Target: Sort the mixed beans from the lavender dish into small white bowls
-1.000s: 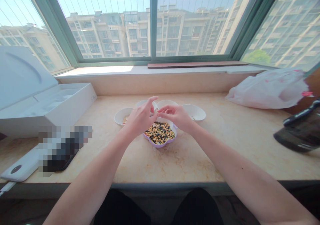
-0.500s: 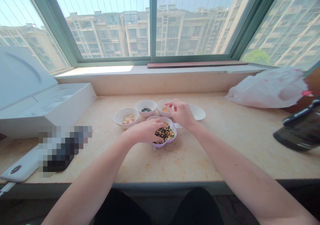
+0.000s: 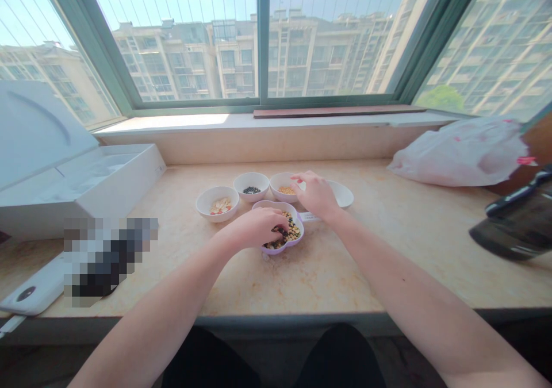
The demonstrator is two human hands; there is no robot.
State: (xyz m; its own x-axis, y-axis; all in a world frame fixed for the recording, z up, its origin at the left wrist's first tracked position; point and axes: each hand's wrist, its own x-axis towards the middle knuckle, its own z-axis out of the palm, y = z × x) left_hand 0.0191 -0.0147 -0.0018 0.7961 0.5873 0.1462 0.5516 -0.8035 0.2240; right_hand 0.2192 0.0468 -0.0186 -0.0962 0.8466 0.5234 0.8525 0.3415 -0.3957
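Indoors | stone ledge | purple dish | green-framed window | white box

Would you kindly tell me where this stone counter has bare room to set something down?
Bare stone runs between the lilac dish and the counter edge, and between the white plate and the plastic bag. It is crowded around the dish, where the left hand reaches in and the right hand sits among the white bowls.

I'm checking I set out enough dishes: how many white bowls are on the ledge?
4. Left to right along the stone ledge: a bowl of pale flakes, a bowl of black seeds, a bowl of yellow grains, and a shallower bowl partly behind the right hand.
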